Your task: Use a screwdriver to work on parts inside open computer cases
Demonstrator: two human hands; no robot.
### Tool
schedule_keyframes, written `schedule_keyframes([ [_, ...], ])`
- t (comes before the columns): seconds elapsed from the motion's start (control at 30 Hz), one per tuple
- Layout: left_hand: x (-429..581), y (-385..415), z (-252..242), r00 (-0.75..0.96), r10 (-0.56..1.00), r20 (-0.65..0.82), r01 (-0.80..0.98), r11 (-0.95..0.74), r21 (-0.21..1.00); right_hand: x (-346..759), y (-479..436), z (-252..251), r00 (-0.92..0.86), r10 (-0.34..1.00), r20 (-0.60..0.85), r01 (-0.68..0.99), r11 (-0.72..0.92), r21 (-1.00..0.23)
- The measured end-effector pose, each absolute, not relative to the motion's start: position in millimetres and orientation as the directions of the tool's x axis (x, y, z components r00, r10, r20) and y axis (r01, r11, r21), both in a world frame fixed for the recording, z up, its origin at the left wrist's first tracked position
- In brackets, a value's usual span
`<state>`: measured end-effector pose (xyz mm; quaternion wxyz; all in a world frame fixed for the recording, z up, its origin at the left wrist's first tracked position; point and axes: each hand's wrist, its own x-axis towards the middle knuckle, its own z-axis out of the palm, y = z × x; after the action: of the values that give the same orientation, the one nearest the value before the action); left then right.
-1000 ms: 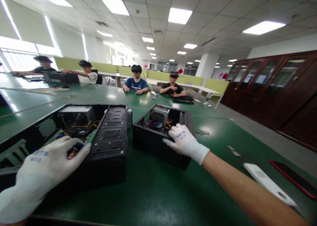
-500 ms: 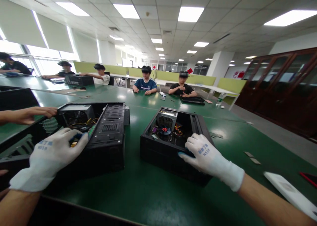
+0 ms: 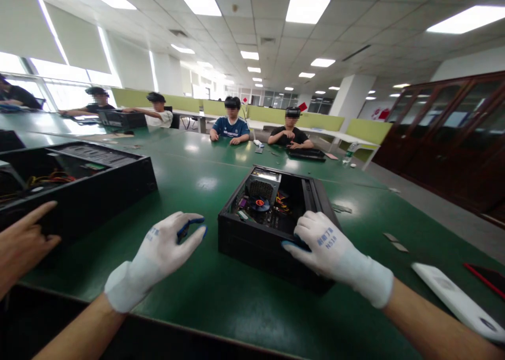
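Observation:
An open black computer case (image 3: 252, 239) lies on the green table in front of me. Inside it show a power supply (image 3: 263, 187), a round fan (image 3: 260, 203) and yellow and red wires. My right hand (image 3: 319, 242), in a white glove with blue fingertips, grips the case's near right edge, thumb outside and fingers over the rim. My left hand (image 3: 169, 247), gloved alike, hovers over the table left of the case. Its thumb and fingers are apart, with nothing visible between them.
A second open computer case (image 3: 110, 184) lies at left, with a co-worker's bare hand (image 3: 29, 244) pointing beside it. At right are a long white object (image 3: 453, 291), a red-edged dark object (image 3: 487, 278) and small metal strips (image 3: 395, 242). Several people sit across the table.
My left hand has come off the left computer case and moved right. That case has turned and shifted left. The co-worker's hand is now nearer. My right hand keeps its grip.

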<state>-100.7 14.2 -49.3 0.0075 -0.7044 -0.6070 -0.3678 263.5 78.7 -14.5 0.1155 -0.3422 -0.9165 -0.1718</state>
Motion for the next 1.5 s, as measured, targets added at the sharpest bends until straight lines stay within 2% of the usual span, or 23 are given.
schedule_keyframes([
  [0.27,-73,22,-40,0.237,0.845,0.479,0.869,-0.405,0.285,258,36,-12,-0.776,0.534,0.336,0.614,0.763,0.204],
  [0.53,-79,4,-46,0.337,0.819,0.464,0.875,-0.454,0.166,260,17,-15,-0.772,0.535,0.343,0.611,0.773,0.170],
  [0.8,-84,-25,-49,0.366,0.785,0.500,0.861,-0.489,0.137,259,2,-13,-0.779,0.533,0.332,0.584,0.809,0.072],
  [1.07,-80,-48,-50,0.325,0.790,0.519,0.886,-0.447,0.126,259,-9,-15,-0.761,0.551,0.342,0.590,0.807,0.011],
  [1.3,-75,-49,-51,0.268,0.789,0.553,0.906,-0.401,0.133,257,-11,-13,-0.742,0.584,0.331,0.620,0.785,0.005],
  [1.5,-73,-52,-51,0.250,0.816,0.521,0.911,-0.380,0.158,257,-14,-10,-0.729,0.611,0.310,0.645,0.764,0.011],
])
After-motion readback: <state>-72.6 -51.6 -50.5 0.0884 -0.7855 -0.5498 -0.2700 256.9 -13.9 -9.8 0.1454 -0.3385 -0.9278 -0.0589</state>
